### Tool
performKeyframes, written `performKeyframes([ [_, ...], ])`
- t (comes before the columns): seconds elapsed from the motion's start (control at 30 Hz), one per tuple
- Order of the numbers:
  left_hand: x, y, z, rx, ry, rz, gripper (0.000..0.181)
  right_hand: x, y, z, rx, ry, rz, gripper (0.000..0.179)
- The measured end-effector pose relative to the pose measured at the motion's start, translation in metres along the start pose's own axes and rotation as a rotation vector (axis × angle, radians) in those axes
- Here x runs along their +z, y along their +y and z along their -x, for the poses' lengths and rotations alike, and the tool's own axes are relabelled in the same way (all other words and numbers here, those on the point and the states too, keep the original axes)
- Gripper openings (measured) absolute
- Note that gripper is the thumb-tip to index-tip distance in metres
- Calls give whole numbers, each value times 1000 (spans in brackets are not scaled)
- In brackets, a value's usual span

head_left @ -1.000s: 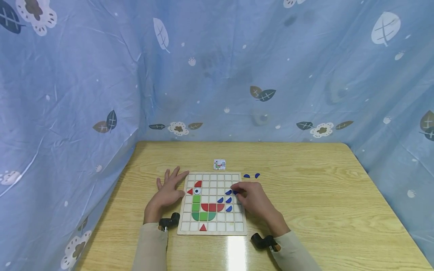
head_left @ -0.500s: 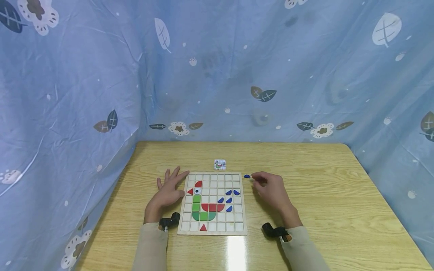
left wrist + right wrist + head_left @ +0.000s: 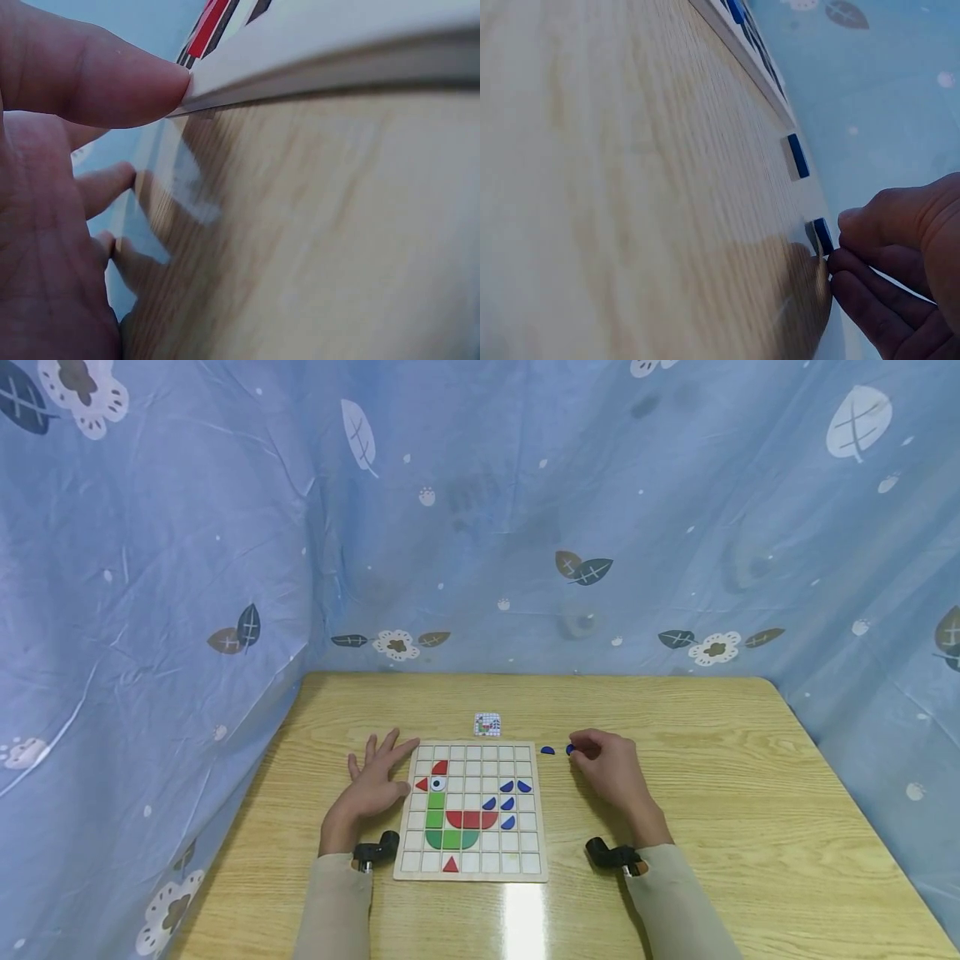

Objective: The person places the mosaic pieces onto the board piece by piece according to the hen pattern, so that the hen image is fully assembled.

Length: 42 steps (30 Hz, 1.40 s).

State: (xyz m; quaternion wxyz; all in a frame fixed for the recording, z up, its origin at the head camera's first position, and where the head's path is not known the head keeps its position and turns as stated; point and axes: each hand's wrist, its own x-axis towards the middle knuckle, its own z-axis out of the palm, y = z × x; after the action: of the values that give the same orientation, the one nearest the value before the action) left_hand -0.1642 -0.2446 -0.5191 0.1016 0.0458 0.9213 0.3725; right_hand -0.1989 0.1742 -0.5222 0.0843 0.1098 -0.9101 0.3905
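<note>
A white gridded puzzle board (image 3: 487, 768) lies flat on the table. It bears red, green and blue pieces and a white eye piece (image 3: 438, 783) in a bird-like shape. My left hand (image 3: 372, 787) rests at the board's left side with fingers spread, the thumb tip touching its edge in the left wrist view. Right of the board's far corner, my right hand (image 3: 609, 768) pinches a blue petal-shaped piece (image 3: 823, 235) between thumb and fingertips, low at the tabletop. A second blue piece (image 3: 547, 750) lies between that hand and the board.
A small picture card (image 3: 487, 724) with a similar bird pattern lies beyond the board's far edge. The wooden table (image 3: 720, 810) extends to the right, and a blue patterned curtain (image 3: 480, 527) hangs behind and at both sides.
My right hand has let go of a blue piece on the board's right side, moved right and away from me, and taken hold of another off the board. The left hand stays put.
</note>
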Motion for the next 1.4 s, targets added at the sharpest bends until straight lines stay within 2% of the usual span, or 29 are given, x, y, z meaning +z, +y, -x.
performKeyframes([
  [0.37,-1,0,0,2,2,-5,85,9,-3,-18,-48,-40,25,26],
  [0.6,-1,1,0,4,-2,-2,85,13,-2,-19,-70,-45,52,25],
  [0.7,0,0,0,4,-5,-2,85,12,-5,-14,-59,-39,43,24],
  [0.9,-1,-1,0,4,-3,-4,85,10,-22,5,-16,-28,-74,25],
  [1.07,0,-1,0,10,5,-3,85,18,-37,23,-54,-25,-100,24],
  [1.4,0,-1,1,17,6,4,84,38,-63,47,-95,-81,-133,27],
])
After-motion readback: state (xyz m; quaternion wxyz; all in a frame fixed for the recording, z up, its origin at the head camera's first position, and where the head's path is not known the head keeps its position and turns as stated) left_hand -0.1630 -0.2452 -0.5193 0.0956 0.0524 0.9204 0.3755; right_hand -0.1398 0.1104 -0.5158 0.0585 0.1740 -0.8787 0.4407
